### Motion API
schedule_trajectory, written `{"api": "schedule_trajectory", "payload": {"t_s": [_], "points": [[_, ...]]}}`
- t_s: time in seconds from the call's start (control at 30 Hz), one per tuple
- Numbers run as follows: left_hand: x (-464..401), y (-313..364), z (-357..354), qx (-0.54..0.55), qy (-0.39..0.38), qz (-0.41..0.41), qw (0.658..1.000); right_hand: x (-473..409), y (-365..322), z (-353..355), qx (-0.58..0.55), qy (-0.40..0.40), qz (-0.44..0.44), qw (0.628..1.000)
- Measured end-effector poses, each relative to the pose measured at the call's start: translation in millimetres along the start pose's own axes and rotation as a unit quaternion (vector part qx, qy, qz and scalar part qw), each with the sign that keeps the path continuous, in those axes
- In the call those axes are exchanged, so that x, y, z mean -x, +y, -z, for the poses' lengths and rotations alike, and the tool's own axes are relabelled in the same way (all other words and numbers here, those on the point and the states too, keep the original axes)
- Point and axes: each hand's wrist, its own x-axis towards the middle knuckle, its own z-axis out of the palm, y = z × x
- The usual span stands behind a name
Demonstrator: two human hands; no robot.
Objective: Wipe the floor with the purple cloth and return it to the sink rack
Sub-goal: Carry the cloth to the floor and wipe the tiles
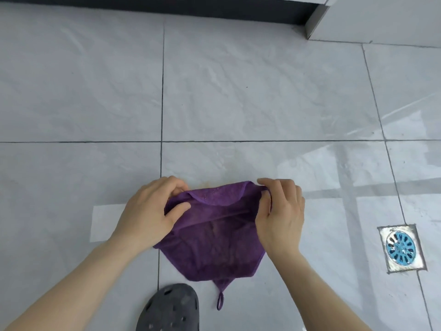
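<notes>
The purple cloth (214,237) hangs in front of me over the grey tiled floor (238,96), stretched between both hands, with its lower corner and a small hanging loop dangling down. My left hand (152,211) pinches the cloth's upper left edge. My right hand (281,211) pinches the upper right edge. The top edge of the cloth is folded over toward me. A faint yellowish stain shows on the tile just beyond the cloth's top edge. The sink rack is out of view.
A square floor drain (401,248) with a blue grate sits at the right. My grey perforated shoe (169,309) stands at the bottom centre. A dark cabinet kickboard (167,5) runs along the top, with a white cabinet corner (372,17) at the upper right. Wet sheen covers the right tiles.
</notes>
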Motion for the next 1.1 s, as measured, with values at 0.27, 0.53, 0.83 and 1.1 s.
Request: {"api": "schedule_trajectory", "payload": {"t_s": [0.27,0.53,0.83,1.1], "points": [[-14,-49,-5,-0.128,0.127,0.043,0.983,46,-36,-34,0.055,-0.19,0.124,0.972],[-22,-75,-27,-0.206,0.124,0.068,0.968,14,-40,-78,0.169,-0.219,0.134,0.952],[-24,-75,-26,-0.217,0.121,0.075,0.966,-79,-43,-101,0.155,-0.161,0.137,0.965],[-25,-76,-26,-0.222,0.118,0.072,0.965,-132,-44,-114,0.086,-0.123,0.144,0.978]]}}
